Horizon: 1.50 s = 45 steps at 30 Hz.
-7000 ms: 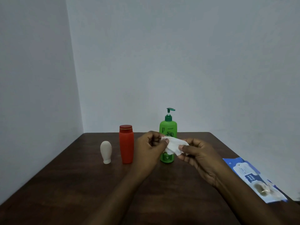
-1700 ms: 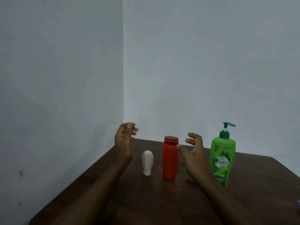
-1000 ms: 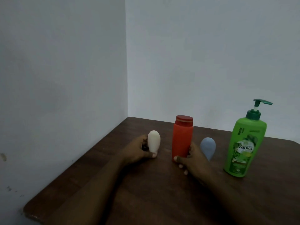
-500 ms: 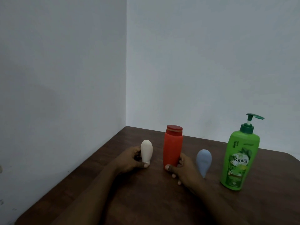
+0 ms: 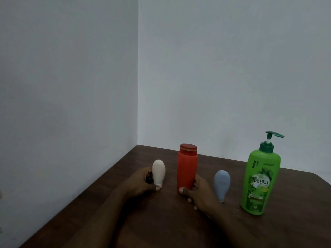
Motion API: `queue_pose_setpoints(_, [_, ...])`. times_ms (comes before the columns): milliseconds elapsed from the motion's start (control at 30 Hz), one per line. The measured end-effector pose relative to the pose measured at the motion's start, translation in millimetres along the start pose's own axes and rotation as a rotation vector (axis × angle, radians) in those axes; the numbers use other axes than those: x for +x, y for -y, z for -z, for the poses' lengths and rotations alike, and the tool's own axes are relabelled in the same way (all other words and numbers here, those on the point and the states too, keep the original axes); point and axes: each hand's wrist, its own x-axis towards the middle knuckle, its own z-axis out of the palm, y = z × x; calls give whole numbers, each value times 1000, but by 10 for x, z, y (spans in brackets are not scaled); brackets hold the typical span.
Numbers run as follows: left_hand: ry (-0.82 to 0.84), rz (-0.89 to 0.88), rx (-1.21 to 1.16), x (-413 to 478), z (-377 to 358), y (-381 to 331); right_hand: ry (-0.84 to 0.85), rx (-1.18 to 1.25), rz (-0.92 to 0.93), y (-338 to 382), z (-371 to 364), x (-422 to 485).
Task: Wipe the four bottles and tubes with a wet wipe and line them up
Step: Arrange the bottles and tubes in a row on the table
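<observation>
Head view showed little change from half a second before: the left hand (image 5: pixel 141 181) still gripped the white tube (image 5: pixel 158 173), its fingers wrapped behind it, and the right hand (image 5: pixel 198 191) clasped the red bottle (image 5: pixel 187 169) low down; the blue tube (image 5: pixel 221 183) and green pump bottle (image 5: pixel 259 179) stood free on the worktop (image 5: pixel 179 226), all four roughly in line.

one head-worn view, looking forward and slightly down from above the person's forearms toward a room corner. the dark table (image 5: pixel 268 230) fills only the lower third; bare walls (image 5: pixel 215 68) take the rest. the left hand (image 5: pixel 141 183) and right hand (image 5: pixel 198 192) sit low and centre, fairly near the lens, fingertips pointing away from it toward the corner.
</observation>
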Motion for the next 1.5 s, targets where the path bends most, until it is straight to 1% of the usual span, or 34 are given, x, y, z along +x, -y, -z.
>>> queue_pose_setpoints(167, [8, -17, 15, 5, -4, 2, 9, 6, 0, 8, 6, -14])
queue_pose_setpoints(300, [7, 2, -5, 29, -25, 21, 4, -5, -10, 1, 20, -37])
queue_pose_setpoints(367, [2, 13, -40, 24, -29, 4, -26, 14, -15, 2, 39, -67])
queue_pose_setpoints(433, [17, 11, -77, 5, -14, -17, -90, -13, -18, 44, 46, -137])
queue_pose_setpoints(500, [27, -13, -153, -27, -7, -22, -180, -151, -12, 162, 52, -249])
queue_pose_setpoints(533, [1, -22, -211, -52, -18, -29, -236, -230, 13, 249, 68, -323])
queue_pose_setpoints(567, [-62, -35, -259, -92, -35, -76, -299, -290, 67, 354, 115, -417])
queue_pose_setpoints(600, [-168, -65, -285, -131, -45, -145, -378, -346, 161, 474, 197, -519])
queue_pose_setpoints(633, [-310, -124, -288, -178, -39, -228, -474, -395, 294, 582, 309, -614])
queue_pose_setpoints(667, [-477, -226, -287, -243, -36, -350, -594, -410, 437, 692, 462, -740])
queue_pose_setpoints(700, [-646, -351, -284, -330, -24, -495, -722, -359, 559, 783, 634, -860])
queue_pose_setpoints(733, [-773, -473, -274, -442, -25, -669, -843, -261, 639, 827, 826, -954])
queue_pose_setpoints(767, [-830, -561, -253, -556, -56, -862, -949, -163, 680, 827, 1032, -1012])
queue_pose_setpoints(800, [-810, -610, -216, -642, -130, -1044, -1032, -78, 699, 785, 1240, -1037])
queue_pose_setpoints(833, [-734, -627, -191, -729, -264, -1242, -1100, -24, 710, 708, 1447, -1063])
queue_pose_setpoints(900, [-487, -554, -179, -826, -670, -1523, -1171, 24, 738, 418, 1755, -1077])
queue_pose_setpoints(933, [-365, -485, -183, -843, -905, -1619, -1167, 40, 733, 213, 1839, -1070])
queue_pose_setpoints(967, [-285, -416, -166, -826, -1132, -1675, -1136, 61, 693, -22, 1879, -1041])
queue_pose_setpoints(1000, [-242, -365, -129, -782, -1343, -1685, -1075, 75, 616, -288, 1897, -980])
queue_pose_setpoints(1067, [-236, -294, -90, -643, -1641, -1648, -851, 88, 427, -675, 1858, -863])
queue_pose_setpoints(1133, [-259, -186, -111, -459, -1776, -1582, -606, 171, 284, -866, 1827, -743])
queue_pose_setpoints(1200, [-255, -71, -159, -311, -1805, -1527, -406, 242, 189, -900, 1803, -700])
queue_pose_setpoints(1267, [-181, -28, -221, -222, -1795, -1475, -224, 174, 120, -850, 1771, -747])
queue_pose_setpoints(1300, [-128, -35, -263, -194, -1789, -1445, -172, 116, 100, -849, 1765, -759])
queue_pose_setpoints(1367, [-19, -57, -337, -179, -1793, -1408, -137, 26, 85, -909, 1785, -743])
queue_pose_setpoints(1400, [5, -59, -345, -167, -1806, -1387, -125, 13, 82, -927, 1801, -729])
queue_pose_setpoints(1500, [-6, -41, -307, -131, -1822, -1384, -105, -15, 74, -898, 1805, -714])
